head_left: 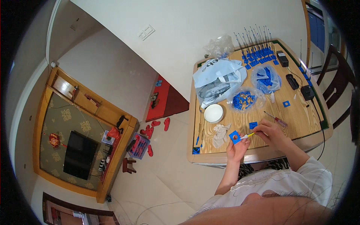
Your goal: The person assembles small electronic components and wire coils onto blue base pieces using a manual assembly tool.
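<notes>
Near the table's front edge, my left hand pinches a small blue square plate with a round hole in it. My right hand grips a thin yellow stick-like tool with a pale tip, which meets or nearly meets the plate's right side. Just beyond my fingers lies another blue square piece. A screwdriver rests past my right hand, and a further blue square with a hole is farther right. Left of my hands are a crumpled white tissue and a round white bowl.
A pale blue plastic bag with springs, a bag of blue and brass-coloured parts and a bag of blue pieces cover the middle. Upright spring rods on blue bases line the back. Black adapters with cords sit right, near a chair.
</notes>
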`<state>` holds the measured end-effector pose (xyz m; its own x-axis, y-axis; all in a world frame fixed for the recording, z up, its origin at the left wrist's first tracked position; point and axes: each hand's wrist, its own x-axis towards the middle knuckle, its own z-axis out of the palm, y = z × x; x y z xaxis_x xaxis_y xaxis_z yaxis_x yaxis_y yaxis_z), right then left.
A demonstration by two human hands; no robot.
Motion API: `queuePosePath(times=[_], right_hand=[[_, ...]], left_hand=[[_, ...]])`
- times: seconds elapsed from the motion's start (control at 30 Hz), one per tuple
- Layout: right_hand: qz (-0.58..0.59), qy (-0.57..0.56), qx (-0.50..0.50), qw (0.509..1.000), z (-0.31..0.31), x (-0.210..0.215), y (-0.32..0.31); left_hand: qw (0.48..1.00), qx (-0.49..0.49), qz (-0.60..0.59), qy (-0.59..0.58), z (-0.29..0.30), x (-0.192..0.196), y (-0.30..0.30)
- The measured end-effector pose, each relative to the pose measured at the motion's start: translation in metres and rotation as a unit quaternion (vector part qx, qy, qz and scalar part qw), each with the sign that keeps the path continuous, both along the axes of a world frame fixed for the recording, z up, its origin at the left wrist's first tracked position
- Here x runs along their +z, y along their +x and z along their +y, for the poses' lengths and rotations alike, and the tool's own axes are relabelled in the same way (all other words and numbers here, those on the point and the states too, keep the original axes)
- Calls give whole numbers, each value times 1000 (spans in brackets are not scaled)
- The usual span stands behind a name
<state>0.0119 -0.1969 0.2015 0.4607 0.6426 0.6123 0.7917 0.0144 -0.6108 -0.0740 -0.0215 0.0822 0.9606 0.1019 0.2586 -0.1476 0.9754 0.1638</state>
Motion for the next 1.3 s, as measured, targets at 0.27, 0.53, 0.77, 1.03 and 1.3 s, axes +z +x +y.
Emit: queuePosePath(times=[0.27, 0.53, 0.77, 1.03, 1.3], right_hand=[[-7, 3, 1, 1000, 0, 1, 1], [30, 3, -18, 999, 0, 4, -2], [14, -4, -12, 1000, -1, 10, -4], [-4, -12, 5, 1000, 7, -2, -7], [-8, -2, 6, 1000, 10, -7, -7]], left_hand=[[1000, 0, 4, -4, 0, -1, 1], [1000, -11, 25, -13, 4, -5, 0], [999, -22, 28, -17, 4, -5, 0], [1000, -11, 23, -4, 2, -5, 3], [999, -33, 28, -4, 1, -2, 1]])
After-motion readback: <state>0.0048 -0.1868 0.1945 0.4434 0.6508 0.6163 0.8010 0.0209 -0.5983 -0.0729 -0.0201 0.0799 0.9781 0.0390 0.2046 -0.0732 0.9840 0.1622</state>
